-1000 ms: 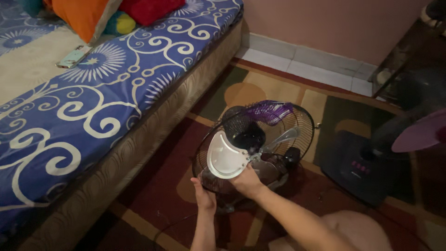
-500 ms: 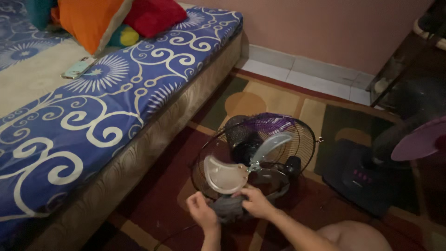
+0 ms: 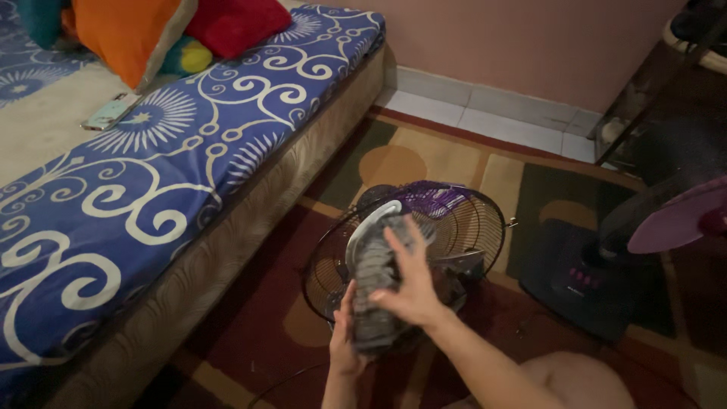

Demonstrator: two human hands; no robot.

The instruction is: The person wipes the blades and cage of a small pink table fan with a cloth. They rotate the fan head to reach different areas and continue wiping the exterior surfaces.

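Observation:
A fan with a black wire guard lies on the carpet, with a purple part at its far side. One pale translucent blade points up toward me. A grey cloth is draped along this blade. My right hand presses the cloth from the front with fingers spread. From below and to the left, my left hand grips the cloth-covered blade. The fan's hub is hidden behind my hands.
A low mattress with a blue swirl-patterned sheet runs along the left, with orange and red pillows and a phone on it. A dark fan base and a purple blade stand at right. My knee is at the bottom.
The blade has turned from lying to the left to pointing up. Both hands have risen from the fan's lower rim and spread the grey cloth over the blade.

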